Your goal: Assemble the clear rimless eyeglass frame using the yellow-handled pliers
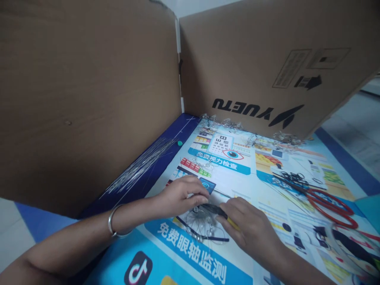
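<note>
My right hand (pixel 246 221) is closed around a pair of pliers (pixel 211 209) with dark jaws and a partly visible yellow handle. The jaws point left, at the fingertips of my left hand (pixel 185 194). Those fingers are pinched together on what looks like thin wire; the grip itself is mostly hidden. Just below both hands lies a loose tangle of thin wire loops with small clear pieces (pixel 202 227). A silver bangle (pixel 111 221) circles my left wrist.
Cardboard walls (pixel 89 91) stand at the left and back. Straight wires (pixel 139 164) lie along the left wall. Red-handled scissors (pixel 329 206) and black rings (pixel 292 178) lie at right, near a roll of tape (pixel 353 245). Wire pieces (pixel 228 123) line the back wall over the printed sheet (pixel 234 182).
</note>
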`<state>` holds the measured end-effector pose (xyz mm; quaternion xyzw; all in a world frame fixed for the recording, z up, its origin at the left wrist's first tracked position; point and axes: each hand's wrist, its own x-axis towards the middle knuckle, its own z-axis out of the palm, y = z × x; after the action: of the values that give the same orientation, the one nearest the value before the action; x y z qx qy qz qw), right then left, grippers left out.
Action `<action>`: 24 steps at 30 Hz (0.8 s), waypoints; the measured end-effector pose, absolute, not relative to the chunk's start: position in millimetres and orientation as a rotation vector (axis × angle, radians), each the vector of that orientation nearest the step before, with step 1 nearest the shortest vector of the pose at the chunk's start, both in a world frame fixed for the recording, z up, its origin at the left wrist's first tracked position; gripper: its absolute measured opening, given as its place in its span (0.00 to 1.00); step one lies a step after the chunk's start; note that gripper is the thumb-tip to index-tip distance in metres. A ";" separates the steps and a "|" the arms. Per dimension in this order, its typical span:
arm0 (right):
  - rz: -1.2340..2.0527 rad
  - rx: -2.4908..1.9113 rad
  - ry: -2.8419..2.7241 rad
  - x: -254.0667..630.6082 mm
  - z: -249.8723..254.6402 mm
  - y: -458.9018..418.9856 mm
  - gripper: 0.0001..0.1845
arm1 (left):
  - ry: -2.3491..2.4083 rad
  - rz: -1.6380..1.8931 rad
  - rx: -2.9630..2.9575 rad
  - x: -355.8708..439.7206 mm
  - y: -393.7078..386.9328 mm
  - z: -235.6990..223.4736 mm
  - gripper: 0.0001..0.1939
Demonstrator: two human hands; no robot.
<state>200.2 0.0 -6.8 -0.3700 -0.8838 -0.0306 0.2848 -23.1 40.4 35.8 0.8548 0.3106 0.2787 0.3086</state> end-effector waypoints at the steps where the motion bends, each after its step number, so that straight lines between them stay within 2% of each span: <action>1: -0.073 -0.998 -2.370 200.4 -6.4 0.0 0.09 | 0.796 0.706 2.296 -20.6 41.9 38.4 0.08; 10: 0.001 -1.029 -2.392 202.4 -5.7 -0.1 0.09 | 0.739 0.533 2.546 -10.1 44.9 49.4 0.07; 24: -0.293 -1.112 -2.338 215.8 -0.2 -16.5 0.11 | 0.787 0.565 2.614 -16.1 45.9 49.3 0.07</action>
<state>215.8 -16.5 -0.2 -0.4115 -0.8653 -0.1085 0.2649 -16.1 45.9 49.3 0.9230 0.2779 0.1996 0.1759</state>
